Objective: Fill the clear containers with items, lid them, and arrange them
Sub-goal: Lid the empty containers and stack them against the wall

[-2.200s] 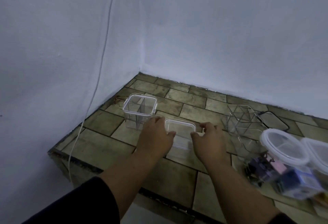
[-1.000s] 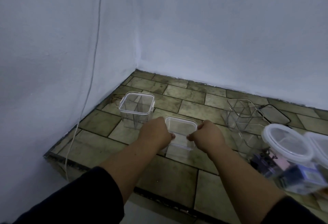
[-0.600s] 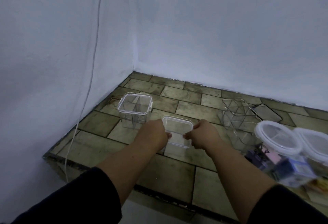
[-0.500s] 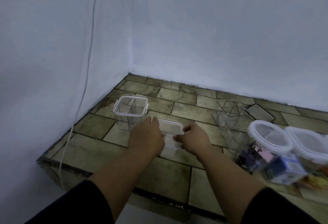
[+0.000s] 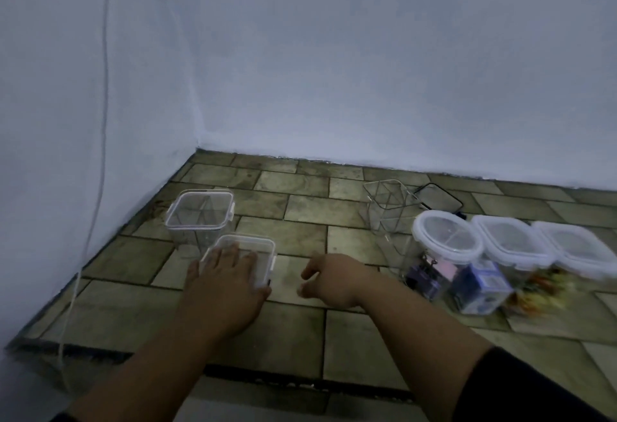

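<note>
A clear square container with a lid (image 5: 257, 249) stands on the tiled counter, and my left hand (image 5: 224, 283) lies flat on its lid with fingers spread. Just behind it is a second lidded clear container (image 5: 199, 214) with dividers inside. My right hand (image 5: 329, 276) hovers to the right of the near container, fingers loosely curled, holding nothing. An open clear container (image 5: 389, 206) without a lid stands farther right, with a dark-rimmed lid (image 5: 437, 200) lying behind it. Three white-lidded containers (image 5: 447, 243) holding coloured items line the right side.
The tiled counter (image 5: 300, 328) ends at a dark front edge near me. Blue walls close the left and back sides. A white cable (image 5: 100, 167) hangs down the left wall to the counter's corner.
My right hand has let go of the near container and drawn away to the right. My left hand moved from its side onto the lid. The view shifted right.
</note>
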